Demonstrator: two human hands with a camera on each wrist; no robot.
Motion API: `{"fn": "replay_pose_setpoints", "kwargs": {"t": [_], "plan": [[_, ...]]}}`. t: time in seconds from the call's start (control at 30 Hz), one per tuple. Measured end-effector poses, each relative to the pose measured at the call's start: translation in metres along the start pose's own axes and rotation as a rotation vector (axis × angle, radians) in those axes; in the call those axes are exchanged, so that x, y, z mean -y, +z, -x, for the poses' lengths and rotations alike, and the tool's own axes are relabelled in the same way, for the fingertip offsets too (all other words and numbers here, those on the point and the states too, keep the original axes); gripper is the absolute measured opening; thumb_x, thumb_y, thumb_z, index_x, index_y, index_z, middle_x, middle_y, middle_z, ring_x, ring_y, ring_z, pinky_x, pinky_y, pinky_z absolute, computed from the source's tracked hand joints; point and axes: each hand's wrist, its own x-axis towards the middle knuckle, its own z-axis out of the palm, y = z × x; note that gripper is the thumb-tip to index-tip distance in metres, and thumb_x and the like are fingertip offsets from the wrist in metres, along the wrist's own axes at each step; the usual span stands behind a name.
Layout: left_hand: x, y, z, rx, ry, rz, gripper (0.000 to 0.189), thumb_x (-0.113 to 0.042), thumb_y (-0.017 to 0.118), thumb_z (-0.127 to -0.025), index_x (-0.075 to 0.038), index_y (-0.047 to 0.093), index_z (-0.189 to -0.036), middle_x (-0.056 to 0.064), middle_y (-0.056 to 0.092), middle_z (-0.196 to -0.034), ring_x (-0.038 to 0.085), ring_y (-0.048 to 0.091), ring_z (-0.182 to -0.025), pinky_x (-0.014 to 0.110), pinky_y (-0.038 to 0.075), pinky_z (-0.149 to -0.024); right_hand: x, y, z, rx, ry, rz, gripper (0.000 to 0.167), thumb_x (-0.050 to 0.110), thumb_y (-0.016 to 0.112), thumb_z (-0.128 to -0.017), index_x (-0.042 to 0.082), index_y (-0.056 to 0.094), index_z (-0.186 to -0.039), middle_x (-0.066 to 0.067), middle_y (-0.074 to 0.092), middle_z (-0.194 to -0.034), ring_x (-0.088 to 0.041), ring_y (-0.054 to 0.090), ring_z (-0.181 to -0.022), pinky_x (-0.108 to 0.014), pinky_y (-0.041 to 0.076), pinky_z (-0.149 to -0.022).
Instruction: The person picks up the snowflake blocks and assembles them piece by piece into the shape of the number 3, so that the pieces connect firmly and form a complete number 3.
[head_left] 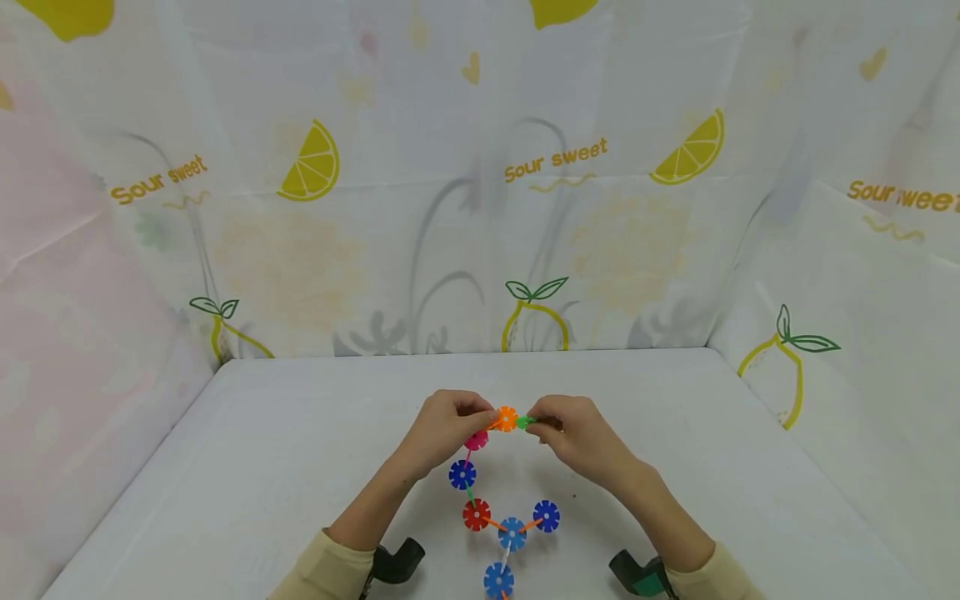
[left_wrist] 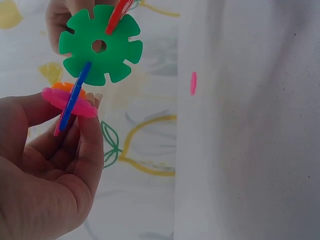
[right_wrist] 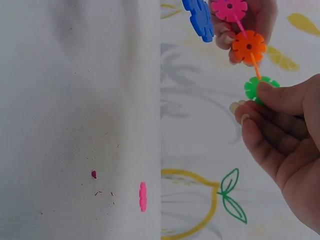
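Observation:
A chain of notched plastic interlocking discs hangs between the hands, angling down toward the front. My left hand (head_left: 442, 433) pinches it at the upper left, by the pink disc (head_left: 477, 440) and the orange disc (head_left: 507, 418). With thumb and fingers, my right hand (right_wrist: 295, 130) grips the green disc (right_wrist: 255, 87) at the chain's end. Lower down come a dark blue disc (head_left: 462, 474), a red disc (head_left: 476, 514) and a light blue disc (head_left: 512, 533), where it branches. Another dark blue disc (head_left: 547, 516) ends the right branch. Fingers partly hide the held pieces.
A white table (head_left: 300, 467) lies under the hands, backed by a lemon-print curtain (head_left: 420, 233). A small pink piece (right_wrist: 143, 196) lies on the table. Black devices sit at the left wrist (head_left: 400, 560) and right wrist (head_left: 637, 573).

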Motion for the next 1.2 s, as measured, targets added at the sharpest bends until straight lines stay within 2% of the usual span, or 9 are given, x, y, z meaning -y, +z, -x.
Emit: {"fn": "replay_pose_setpoints", "kwargs": {"t": [0.17,0.33,0.5,0.73,1.03,1.2], "plan": [[-0.001,0.001,-0.001,0.005,-0.01,0.018,0.018,-0.027,0.069,-0.093,-0.01,0.075,-0.094,0.004,0.069,-0.077,0.016,0.061,-0.067,0.042,0.057,-0.069,-0.001,0.001,0.002,-0.028,-0.092,0.05,0.012,-0.001,0.073,-0.085,0.01,0.071,-0.089,0.004,0.067,-0.078,0.0,0.056,-0.066,-0.018,0.054,-0.063],[-0.003,0.001,-0.001,-0.004,-0.025,0.038,0.02,-0.028,0.069,-0.093,-0.009,0.076,-0.093,0.005,0.07,-0.08,0.015,0.06,-0.068,0.031,0.053,-0.064,0.001,0.003,0.003,-0.051,-0.153,0.095,0.012,-0.003,0.074,-0.084,0.008,0.071,-0.088,0.002,0.069,-0.079,-0.004,0.06,-0.069,-0.017,0.055,-0.065],[-0.004,0.001,0.0,-0.015,-0.037,0.04,0.02,-0.026,0.069,-0.093,-0.008,0.076,-0.093,0.005,0.07,-0.081,0.015,0.06,-0.069,0.026,0.052,-0.064,0.005,0.005,0.003,-0.067,-0.17,0.12,0.013,-0.004,0.075,-0.083,0.008,0.07,-0.088,0.001,0.07,-0.079,-0.006,0.063,-0.069,-0.016,0.055,-0.066],[-0.004,0.002,0.001,-0.029,-0.025,0.031,0.018,-0.026,0.069,-0.093,-0.009,0.076,-0.092,0.007,0.071,-0.084,0.016,0.06,-0.07,0.027,0.053,-0.065,0.006,0.007,0.001,-0.101,-0.201,0.156,0.014,-0.004,0.075,-0.082,0.007,0.068,-0.086,0.001,0.067,-0.076,-0.006,0.06,-0.067,-0.015,0.054,-0.065],[-0.004,0.007,0.002,-0.02,0.008,0.024,0.018,-0.026,0.069,-0.093,-0.01,0.076,-0.091,0.003,0.07,-0.083,0.017,0.059,-0.071,0.029,0.052,-0.065,0.008,0.006,0.002,-0.122,-0.196,0.18,0.014,-0.005,0.075,-0.082,0.006,0.065,-0.085,0.0,0.067,-0.077,-0.007,0.063,-0.069,-0.016,0.056,-0.067],[-0.004,0.006,0.001,-0.014,0.011,-0.006,0.017,-0.026,0.068,-0.094,-0.012,0.076,-0.09,0.009,0.071,-0.084,0.017,0.058,-0.07,0.03,0.051,-0.064,0.009,0.008,0.001,-0.115,-0.171,0.179,0.015,-0.005,0.074,-0.083,0.007,0.066,-0.085,-0.001,0.069,-0.079,-0.01,0.065,-0.071,-0.016,0.056,-0.068]]}}
